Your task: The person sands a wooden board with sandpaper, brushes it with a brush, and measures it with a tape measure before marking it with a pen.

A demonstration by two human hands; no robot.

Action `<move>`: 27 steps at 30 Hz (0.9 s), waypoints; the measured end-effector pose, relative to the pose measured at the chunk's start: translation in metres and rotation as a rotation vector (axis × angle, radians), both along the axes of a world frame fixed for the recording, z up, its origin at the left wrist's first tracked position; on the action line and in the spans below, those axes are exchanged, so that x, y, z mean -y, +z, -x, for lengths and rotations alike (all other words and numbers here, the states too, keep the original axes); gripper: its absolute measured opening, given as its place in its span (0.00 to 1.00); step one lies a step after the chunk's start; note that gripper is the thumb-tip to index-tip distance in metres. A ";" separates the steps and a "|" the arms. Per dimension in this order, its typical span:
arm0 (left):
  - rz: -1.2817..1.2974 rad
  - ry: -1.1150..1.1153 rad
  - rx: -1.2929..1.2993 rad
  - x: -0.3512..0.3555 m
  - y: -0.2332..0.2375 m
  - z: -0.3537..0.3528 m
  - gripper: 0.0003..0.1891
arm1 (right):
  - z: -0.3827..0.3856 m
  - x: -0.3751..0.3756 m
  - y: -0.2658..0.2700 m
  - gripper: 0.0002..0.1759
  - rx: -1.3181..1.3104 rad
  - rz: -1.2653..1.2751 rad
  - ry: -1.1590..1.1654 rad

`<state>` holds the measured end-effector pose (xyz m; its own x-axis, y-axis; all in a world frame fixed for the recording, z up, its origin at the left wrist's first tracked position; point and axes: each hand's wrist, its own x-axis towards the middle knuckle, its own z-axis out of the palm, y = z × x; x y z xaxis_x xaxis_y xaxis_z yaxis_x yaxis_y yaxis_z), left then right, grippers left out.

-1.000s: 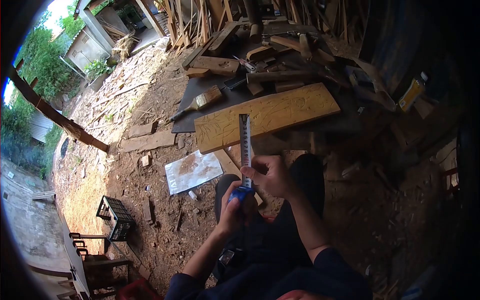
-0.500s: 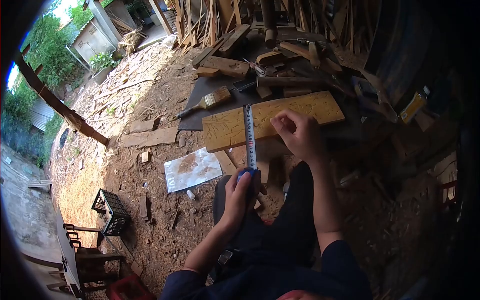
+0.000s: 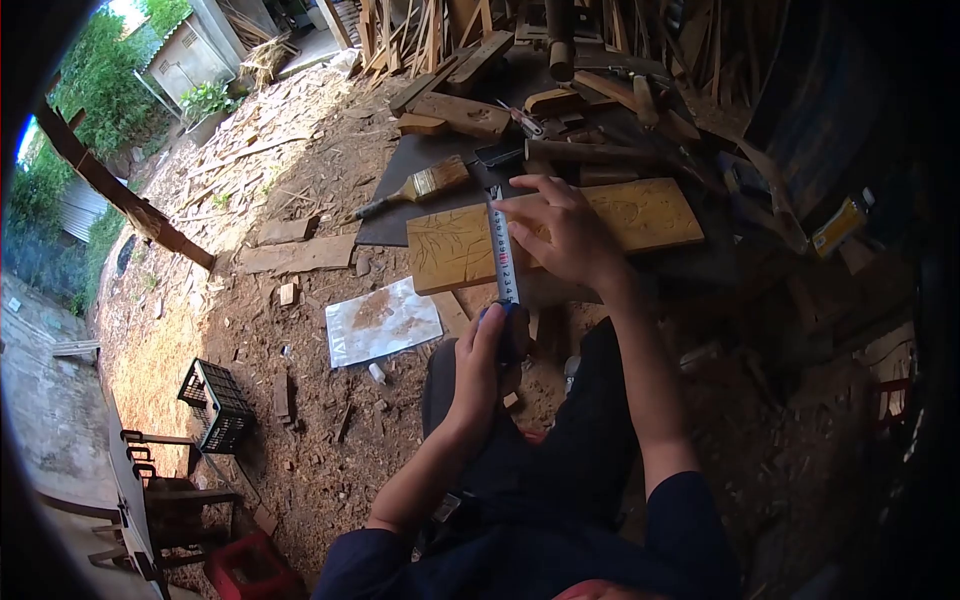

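My left hand [image 3: 483, 362] is wrapped round the dark blue case of a tape measure [image 3: 503, 262], below the near edge of a carved wooden board [image 3: 645, 218]. The pulled-out blade crosses the board from front to back, numbers facing up, its hooked end just past the far edge. Over the board, my right hand [image 3: 570, 232] has its fingers apart, with the index fingertip close to the blade near its far end. The board is yellowish, with leaf-like lines cut into its left part; the right hand hides some of its middle.
A wide paintbrush [image 3: 425, 187] lies left of the board on the dark tabletop [image 3: 385, 222]. Wood blocks [image 3: 460, 114] and a utility knife [image 3: 524, 122] sit behind. On the ground are a white bag [image 3: 383, 322] and a black crate [image 3: 216, 405]. A yellow-labelled bottle [image 3: 842, 222] stands right.
My right hand has opened from curled fingers and moved left and forward, towards the far end of the tape blade. The left hand keeps hold of the tape measure. The view has shifted slightly.
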<state>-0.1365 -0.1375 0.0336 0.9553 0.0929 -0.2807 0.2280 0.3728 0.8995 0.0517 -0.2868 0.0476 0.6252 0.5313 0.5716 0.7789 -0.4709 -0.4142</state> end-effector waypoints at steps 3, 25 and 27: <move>0.013 0.003 -0.013 0.001 0.000 -0.002 0.29 | 0.001 0.000 0.001 0.24 -0.048 0.034 -0.011; 0.230 -0.050 -0.052 0.009 0.001 -0.003 0.34 | -0.007 -0.007 -0.008 0.21 0.014 0.130 0.022; 0.234 -0.062 -0.044 0.009 0.001 -0.002 0.34 | -0.004 -0.007 0.000 0.22 -0.014 0.135 0.003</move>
